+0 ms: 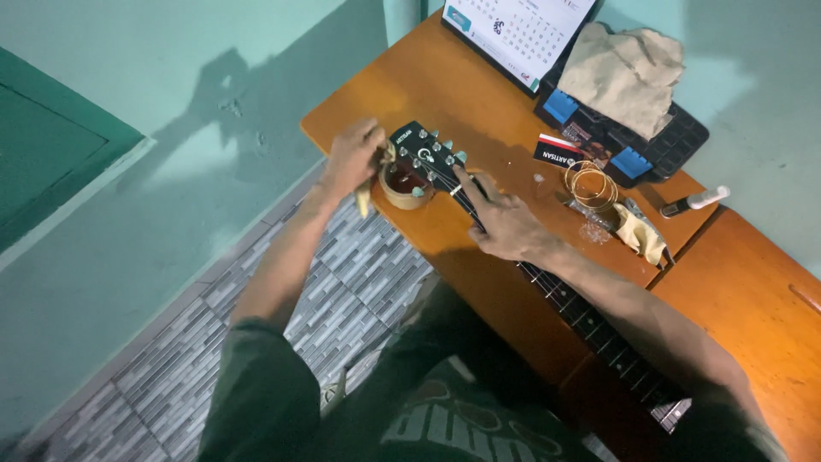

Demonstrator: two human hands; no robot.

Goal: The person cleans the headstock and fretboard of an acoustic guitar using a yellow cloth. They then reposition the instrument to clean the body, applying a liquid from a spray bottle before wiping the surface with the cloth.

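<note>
Head view, looking down at an orange-brown wooden table (479, 94) set against a pale green wall. A guitar lies across the table; its dark headstock (425, 147) with pale tuning pegs points away from the person, and the fretted neck (590, 321) runs back toward the lower right. Left hand (352, 156): fingers curled narrow around a yellowish cloth (368, 192), pressed against the near-left edge of the headstock; a strip of cloth hangs below the hand. Right hand (505, 224): lies flat over the neck just below the headstock, index finger stretched along the strings toward the pegs; nothing enclosed in it, fingers loosely spread. Under the headstock sits a roll of brown tape (404, 185), touching it from below. Far edge of the table: a white desk calendar (517, 30) with a dark rim, standing tilted. Right of it, a crumpled tan cloth (624, 73) rests on a black tray (676, 137) that shows two blue rectangles. In front of the tray, a small flat black packet (560, 152) with a red and white stripe; beside it a coil of brass-coloured guitar strings (590, 184). A second yellowish rag (643, 235) lies near the coil. A white and black marker (694, 202) sits near the table's right seam. Floor: grey patterned tiles (256, 342).
</note>
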